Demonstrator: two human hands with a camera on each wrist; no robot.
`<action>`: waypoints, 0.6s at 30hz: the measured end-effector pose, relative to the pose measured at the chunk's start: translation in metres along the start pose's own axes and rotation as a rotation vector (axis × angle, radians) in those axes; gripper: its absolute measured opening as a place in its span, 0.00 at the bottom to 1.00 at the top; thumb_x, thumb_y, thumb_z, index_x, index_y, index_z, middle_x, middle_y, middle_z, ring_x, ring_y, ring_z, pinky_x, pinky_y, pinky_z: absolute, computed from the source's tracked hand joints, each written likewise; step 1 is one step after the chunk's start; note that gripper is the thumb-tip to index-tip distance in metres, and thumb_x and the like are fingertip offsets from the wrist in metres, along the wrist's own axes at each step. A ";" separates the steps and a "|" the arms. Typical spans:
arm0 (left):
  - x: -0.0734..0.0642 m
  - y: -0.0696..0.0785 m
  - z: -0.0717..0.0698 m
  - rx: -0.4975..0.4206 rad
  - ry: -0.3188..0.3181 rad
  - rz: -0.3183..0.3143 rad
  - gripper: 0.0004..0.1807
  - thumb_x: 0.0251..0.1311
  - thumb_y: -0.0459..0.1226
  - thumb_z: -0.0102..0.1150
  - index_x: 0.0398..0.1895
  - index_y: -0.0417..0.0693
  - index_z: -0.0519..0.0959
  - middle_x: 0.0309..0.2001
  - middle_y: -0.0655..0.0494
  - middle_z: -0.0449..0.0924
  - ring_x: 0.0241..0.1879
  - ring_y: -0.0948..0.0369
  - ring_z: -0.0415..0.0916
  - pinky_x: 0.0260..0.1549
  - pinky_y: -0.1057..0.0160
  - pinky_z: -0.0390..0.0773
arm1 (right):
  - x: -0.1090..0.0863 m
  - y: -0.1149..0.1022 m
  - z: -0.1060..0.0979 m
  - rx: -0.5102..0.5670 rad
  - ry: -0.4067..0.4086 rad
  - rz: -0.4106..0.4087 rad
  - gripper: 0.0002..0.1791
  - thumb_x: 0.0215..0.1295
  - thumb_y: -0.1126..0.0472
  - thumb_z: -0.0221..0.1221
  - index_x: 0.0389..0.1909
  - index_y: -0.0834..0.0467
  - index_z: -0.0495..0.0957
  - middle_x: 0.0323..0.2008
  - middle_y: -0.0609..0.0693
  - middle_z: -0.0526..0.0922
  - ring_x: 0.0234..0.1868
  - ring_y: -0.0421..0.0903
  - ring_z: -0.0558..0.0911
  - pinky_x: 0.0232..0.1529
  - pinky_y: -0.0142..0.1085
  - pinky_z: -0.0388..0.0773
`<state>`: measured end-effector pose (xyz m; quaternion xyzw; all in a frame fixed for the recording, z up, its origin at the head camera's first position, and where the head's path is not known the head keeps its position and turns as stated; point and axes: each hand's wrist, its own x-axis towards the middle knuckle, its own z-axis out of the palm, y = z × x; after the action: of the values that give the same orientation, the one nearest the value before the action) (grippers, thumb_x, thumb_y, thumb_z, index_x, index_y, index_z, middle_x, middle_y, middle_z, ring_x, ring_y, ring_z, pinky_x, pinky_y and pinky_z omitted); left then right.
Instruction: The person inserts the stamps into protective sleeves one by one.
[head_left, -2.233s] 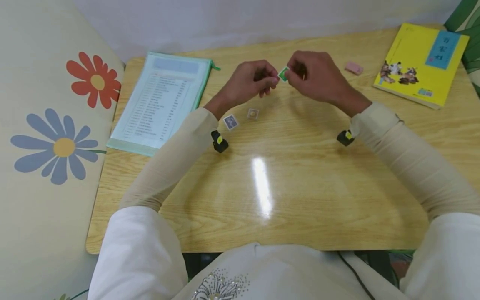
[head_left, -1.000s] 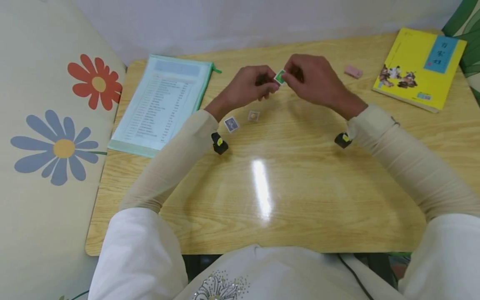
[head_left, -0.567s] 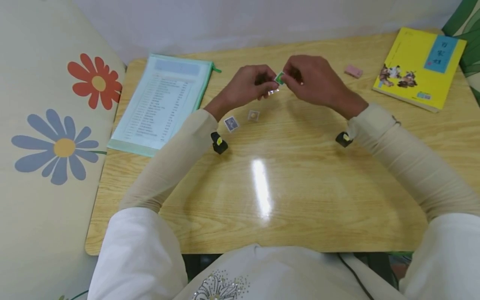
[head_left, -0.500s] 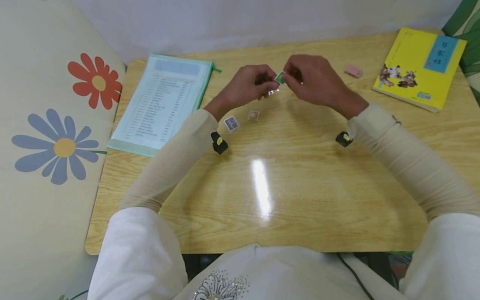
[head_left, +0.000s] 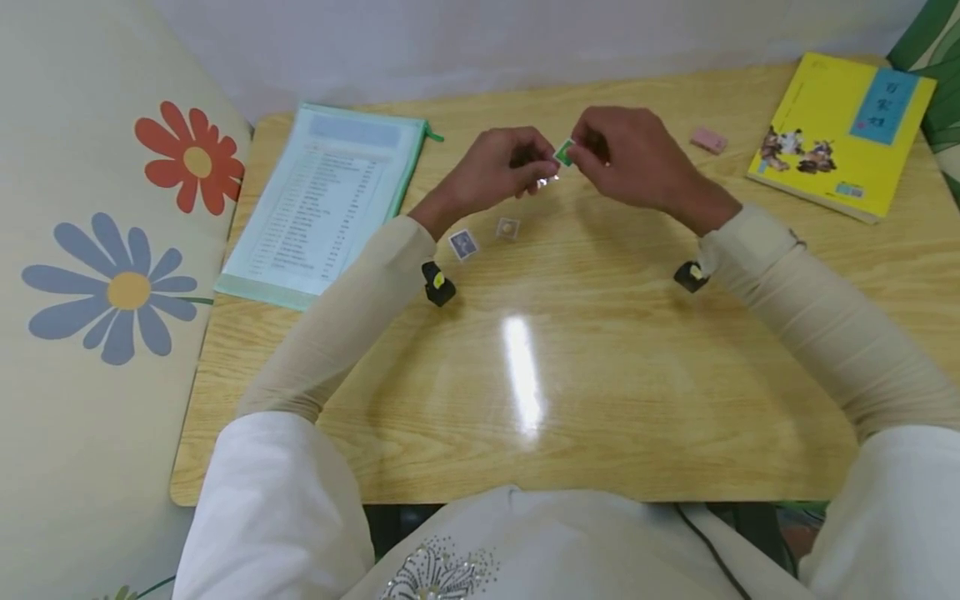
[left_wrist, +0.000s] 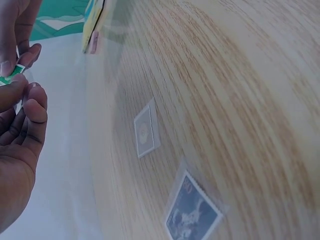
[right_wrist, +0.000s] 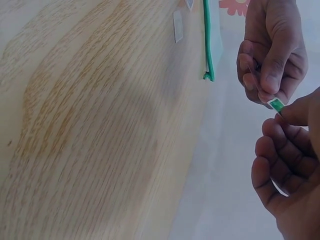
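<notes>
The green stamp (head_left: 565, 152) is up off the worktop (head_left: 600, 375), between the two hands, pinched by the thumb and fingers of the right hand (head_left: 637, 162). The left hand (head_left: 498, 171) has its thumb and fingers pressed together on a piece of clear film (right_wrist: 254, 77), whose edge meets or nearly meets the stamp; whether the left fingers touch the stamp as well, I cannot tell. A second or so ago no glint showed under the left fingers in the head view; now a shiny bit of that film sticks out below them, while the hands have hardly shifted. That suggests film and stamp are being worked together, perhaps as cover and contents, though whether any of the stamp sits inside is too small to tell. Below the left hand, a pale stamp (head_left: 507, 227) and a blue stamp (head_left: 463, 244) lie near each other where they were, each with a clear border around it. Further out are a folder (head_left: 322, 208) on the left, and a pink eraser (head_left: 708, 140) just beside a yellow book (head_left: 840, 133) on the right
</notes>
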<state>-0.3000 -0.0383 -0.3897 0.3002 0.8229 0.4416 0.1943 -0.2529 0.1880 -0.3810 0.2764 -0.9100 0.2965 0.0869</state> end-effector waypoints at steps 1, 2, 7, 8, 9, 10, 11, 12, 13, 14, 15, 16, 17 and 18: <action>0.000 0.001 0.000 -0.003 0.002 -0.004 0.12 0.70 0.43 0.60 0.48 0.46 0.80 0.42 0.42 0.80 0.38 0.46 0.77 0.34 0.56 0.77 | 0.000 0.000 0.000 0.002 0.001 -0.003 0.15 0.77 0.53 0.55 0.43 0.63 0.79 0.33 0.51 0.81 0.30 0.43 0.74 0.34 0.37 0.70; -0.001 0.003 0.001 -0.005 0.002 -0.007 0.12 0.70 0.43 0.60 0.48 0.45 0.80 0.42 0.42 0.80 0.38 0.46 0.76 0.33 0.56 0.76 | -0.001 0.001 0.000 0.003 0.002 -0.010 0.15 0.77 0.53 0.55 0.43 0.63 0.79 0.33 0.52 0.81 0.30 0.43 0.74 0.34 0.37 0.70; -0.009 0.017 0.001 0.006 0.004 -0.017 0.11 0.73 0.40 0.57 0.49 0.42 0.79 0.41 0.46 0.80 0.36 0.52 0.76 0.32 0.60 0.75 | -0.003 0.002 0.000 0.016 0.029 -0.014 0.15 0.77 0.54 0.54 0.43 0.63 0.79 0.32 0.52 0.80 0.29 0.42 0.74 0.33 0.37 0.71; -0.011 0.019 0.001 0.009 0.004 -0.020 0.10 0.73 0.39 0.56 0.49 0.43 0.79 0.40 0.47 0.80 0.36 0.53 0.76 0.32 0.60 0.75 | -0.004 0.002 0.000 0.018 0.036 -0.007 0.15 0.77 0.54 0.54 0.43 0.63 0.79 0.32 0.51 0.80 0.28 0.42 0.74 0.33 0.36 0.71; -0.012 0.022 0.001 0.011 0.005 -0.022 0.11 0.73 0.39 0.56 0.49 0.42 0.79 0.40 0.48 0.80 0.36 0.52 0.76 0.32 0.61 0.75 | -0.004 0.002 0.000 0.022 0.044 0.002 0.15 0.77 0.54 0.54 0.44 0.63 0.79 0.32 0.51 0.80 0.28 0.42 0.74 0.33 0.36 0.71; -0.013 0.022 0.001 0.011 0.006 -0.026 0.11 0.73 0.39 0.55 0.50 0.41 0.79 0.41 0.48 0.80 0.36 0.52 0.76 0.32 0.61 0.75 | -0.004 0.002 0.000 0.024 0.051 0.007 0.15 0.77 0.54 0.54 0.44 0.63 0.79 0.32 0.51 0.80 0.28 0.41 0.74 0.33 0.36 0.71; -0.013 0.023 0.000 0.011 0.008 -0.031 0.11 0.74 0.38 0.55 0.50 0.41 0.80 0.41 0.48 0.80 0.37 0.51 0.76 0.32 0.61 0.75 | -0.004 0.003 -0.001 0.025 0.055 0.012 0.15 0.76 0.54 0.54 0.44 0.63 0.79 0.32 0.51 0.80 0.28 0.41 0.74 0.33 0.36 0.71; -0.014 0.024 0.000 0.010 0.010 -0.032 0.11 0.74 0.38 0.55 0.50 0.41 0.80 0.41 0.48 0.80 0.38 0.50 0.77 0.33 0.61 0.75 | -0.004 0.003 -0.001 0.026 0.058 0.015 0.15 0.76 0.54 0.54 0.44 0.63 0.79 0.32 0.51 0.80 0.28 0.41 0.74 0.33 0.35 0.71; -0.014 0.024 0.000 0.007 0.012 -0.033 0.11 0.74 0.38 0.55 0.50 0.41 0.80 0.41 0.48 0.80 0.38 0.50 0.76 0.33 0.61 0.75 | -0.004 0.003 -0.001 0.026 0.057 0.016 0.15 0.76 0.54 0.54 0.44 0.63 0.79 0.32 0.51 0.80 0.28 0.41 0.74 0.33 0.35 0.71; -0.013 0.023 0.000 0.007 0.014 -0.032 0.11 0.74 0.38 0.55 0.50 0.41 0.80 0.41 0.48 0.80 0.38 0.50 0.76 0.32 0.61 0.75 | -0.004 0.003 -0.001 0.029 0.054 0.018 0.15 0.76 0.54 0.54 0.44 0.63 0.79 0.32 0.51 0.80 0.28 0.41 0.74 0.33 0.35 0.71; -0.013 0.023 0.000 0.003 0.017 -0.029 0.11 0.74 0.37 0.55 0.50 0.40 0.80 0.41 0.48 0.80 0.37 0.51 0.76 0.32 0.61 0.75 | -0.004 0.003 -0.002 0.032 0.051 0.017 0.15 0.76 0.54 0.54 0.44 0.63 0.79 0.32 0.51 0.80 0.28 0.41 0.74 0.33 0.35 0.71; -0.012 0.021 0.001 0.003 0.019 -0.026 0.10 0.74 0.37 0.55 0.50 0.41 0.80 0.40 0.48 0.80 0.36 0.52 0.76 0.32 0.61 0.75 | -0.004 0.004 -0.002 0.036 0.048 0.015 0.15 0.76 0.54 0.54 0.44 0.63 0.79 0.32 0.51 0.80 0.28 0.41 0.75 0.33 0.35 0.71; -0.011 0.021 0.001 0.002 0.023 -0.022 0.10 0.74 0.38 0.55 0.49 0.42 0.80 0.40 0.48 0.80 0.35 0.52 0.76 0.32 0.61 0.75 | -0.004 0.004 -0.002 0.041 0.043 0.015 0.15 0.76 0.54 0.54 0.43 0.63 0.79 0.31 0.51 0.80 0.28 0.41 0.75 0.33 0.35 0.71; -0.010 0.019 0.001 0.002 0.026 -0.016 0.10 0.73 0.38 0.55 0.48 0.42 0.80 0.39 0.48 0.80 0.35 0.53 0.76 0.31 0.61 0.75 | -0.004 0.004 -0.002 0.046 0.038 0.013 0.15 0.76 0.54 0.54 0.43 0.63 0.79 0.31 0.51 0.80 0.28 0.42 0.75 0.32 0.35 0.71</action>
<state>-0.2857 -0.0363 -0.3738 0.2881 0.8281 0.4432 0.1867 -0.2516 0.1936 -0.3830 0.2666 -0.9030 0.3231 0.0957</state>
